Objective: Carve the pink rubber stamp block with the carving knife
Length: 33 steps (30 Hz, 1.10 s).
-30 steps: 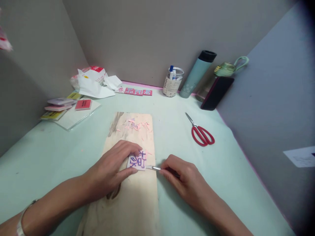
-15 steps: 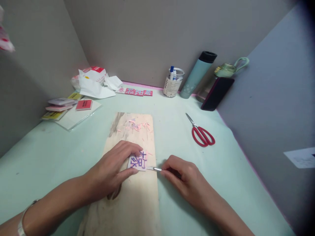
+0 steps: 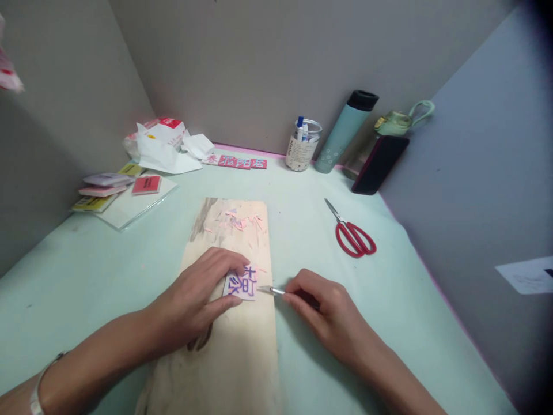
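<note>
The small tile (image 3: 243, 288) lies flat on the wooden board (image 3: 246, 357), near the board's right edge; the board itself sits mid-table, well in from the table's (image 3: 311, 230) left and right edges. Purple character strokes already mark the tile, and pink shavings (image 3: 238, 222) lie toward the board's far end, so trimming or carving seems partly done. How much remains around the strokes is too small to tell. Lettered pieces (image 3: 235, 162) stand along the table's back edge.

The left hand (image 3: 205, 291) reaches in low from the left, its thumb and fingers clamped on the tile. The right hand (image 3: 324, 300) rests beside the board, fingers closed around a knife (image 3: 275, 291), blade pointing left at the tile's right edge; contact is unclear.
</note>
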Each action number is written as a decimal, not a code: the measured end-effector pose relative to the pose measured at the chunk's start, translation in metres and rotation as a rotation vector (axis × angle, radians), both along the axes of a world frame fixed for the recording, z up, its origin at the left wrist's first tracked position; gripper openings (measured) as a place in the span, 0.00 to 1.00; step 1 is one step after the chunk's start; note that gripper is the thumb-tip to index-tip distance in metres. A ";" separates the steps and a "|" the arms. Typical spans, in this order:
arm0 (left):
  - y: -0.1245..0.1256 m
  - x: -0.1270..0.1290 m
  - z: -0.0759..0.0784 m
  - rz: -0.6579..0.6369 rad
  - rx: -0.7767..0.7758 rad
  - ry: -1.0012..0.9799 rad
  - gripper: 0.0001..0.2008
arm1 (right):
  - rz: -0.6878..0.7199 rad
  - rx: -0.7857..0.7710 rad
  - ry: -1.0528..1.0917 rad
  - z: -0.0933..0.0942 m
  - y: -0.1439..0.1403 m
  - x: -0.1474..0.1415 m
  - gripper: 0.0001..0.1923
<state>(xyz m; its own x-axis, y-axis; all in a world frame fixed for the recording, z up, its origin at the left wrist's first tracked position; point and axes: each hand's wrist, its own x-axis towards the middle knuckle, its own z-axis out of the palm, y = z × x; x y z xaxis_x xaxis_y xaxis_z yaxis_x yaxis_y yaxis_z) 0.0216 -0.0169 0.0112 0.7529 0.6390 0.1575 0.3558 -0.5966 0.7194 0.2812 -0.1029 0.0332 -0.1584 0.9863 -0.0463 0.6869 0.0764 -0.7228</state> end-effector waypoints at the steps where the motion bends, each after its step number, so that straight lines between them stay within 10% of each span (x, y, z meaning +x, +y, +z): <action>1: 0.000 0.000 0.000 0.000 -0.001 -0.003 0.13 | 0.009 -0.011 0.005 0.001 0.000 -0.001 0.09; 33: -0.009 -0.002 0.008 -0.009 0.165 -0.223 0.16 | -0.172 -0.023 0.415 -0.001 0.010 -0.047 0.18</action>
<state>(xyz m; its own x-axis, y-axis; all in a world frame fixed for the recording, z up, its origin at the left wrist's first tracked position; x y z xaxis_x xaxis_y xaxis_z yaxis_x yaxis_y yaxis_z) 0.0195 -0.0259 0.0194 0.6935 0.5846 0.4211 0.1940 -0.7144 0.6723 0.2338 -0.0928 0.0326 -0.0023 0.9994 -0.0355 0.3395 -0.0326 -0.9401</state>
